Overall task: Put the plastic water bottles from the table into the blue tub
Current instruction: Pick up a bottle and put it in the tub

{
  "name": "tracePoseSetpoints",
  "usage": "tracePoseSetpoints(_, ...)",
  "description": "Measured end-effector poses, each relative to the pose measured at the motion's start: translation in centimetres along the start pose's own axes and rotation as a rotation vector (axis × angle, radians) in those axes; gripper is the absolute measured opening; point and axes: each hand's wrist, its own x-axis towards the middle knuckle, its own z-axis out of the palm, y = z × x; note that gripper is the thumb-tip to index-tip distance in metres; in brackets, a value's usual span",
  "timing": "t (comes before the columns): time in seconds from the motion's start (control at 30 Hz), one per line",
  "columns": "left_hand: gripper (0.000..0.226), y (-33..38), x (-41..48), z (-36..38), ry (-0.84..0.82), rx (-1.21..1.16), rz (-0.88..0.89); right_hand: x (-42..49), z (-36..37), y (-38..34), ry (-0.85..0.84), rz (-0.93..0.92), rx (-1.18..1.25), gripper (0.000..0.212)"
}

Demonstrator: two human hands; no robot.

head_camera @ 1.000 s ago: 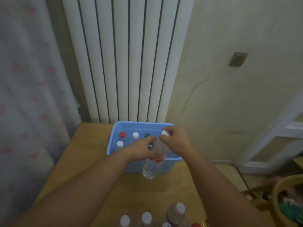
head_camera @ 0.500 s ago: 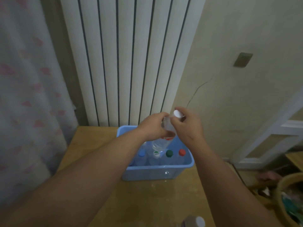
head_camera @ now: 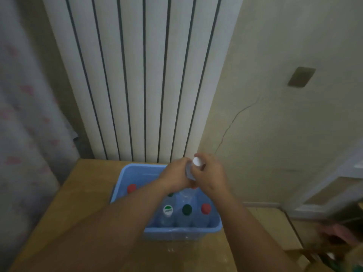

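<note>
Two hands are meeting at the centre of the frame: the left hand [head_camera: 175, 174] and the right hand [head_camera: 211, 178] are both gripping the upper end of a white-capped bottle [head_camera: 196, 162], holding it tilted over the blue tub [head_camera: 182, 230]. Other bottles [head_camera: 187, 210] are standing inside the tub, which is sitting on the counter [head_camera: 78, 193]. The person is placing this bottle; its blurred lower body is possibly dipping inside. The next move is calling for lowering it upright into a free gap, then letting go.
</note>
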Motion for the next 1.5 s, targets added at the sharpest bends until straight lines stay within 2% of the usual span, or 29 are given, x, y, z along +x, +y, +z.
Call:
tracePoseSetpoints(0.13, 0.052, -1.7, 1.8, 1.9, -0.072, 0.301, -0.066, 1.2, 2.5, 3.3, -0.110, 0.028, -0.022, 0.024)
tracePoseSetpoints(0.27, 0.063, -3.9, 3.1, 3.7, -0.142, 0.520, -0.112, 1.9, 4.4, 5.5, -0.303, 0.086, -0.095, 0.023)
tracePoseSetpoints(0.53, 0.073, -7.0, 3.6, 6.5, -0.235, 0.633, -0.195, 2.7, 7.5, 8.0, -0.397, 0.130, -0.203, 0.016)
tracePoseSetpoints(0.77, 0.064, -7.5, 4.0, 7.0, -0.277, 0.735, -0.226, 2.2, 8.5, 9.4, -0.423, 0.143, -0.226, 0.010)
tracePoseSetpoints(0.87, 0.065, -7.6, 3.7, 6.7, -0.244, 0.731, -0.226, 2.4, 8.4, 9.2, -0.451, 0.167, -0.224, 0.009)
tracePoseSetpoints(1.17, 0.081, -7.2, 1.5, 4.3, -0.196, 0.612, -0.196, 1.6, 7.5, 8.6, -0.471, 0.217, -0.233, 0.025)
tracePoseSetpoints(1.33, 0.069, -6.5, -0.2, 2.5, -0.026, 0.407, -0.117, 0.7, 6.1, 7.9, -0.408, 0.207, -0.231, 0.050)
tracePoseSetpoints(1.5, 0.052, -6.4, -3.1, 1.2, 0.102, 0.226, -0.065, -1.5, 4.6, 5.8, -0.305, 0.178, -0.190, 0.045)
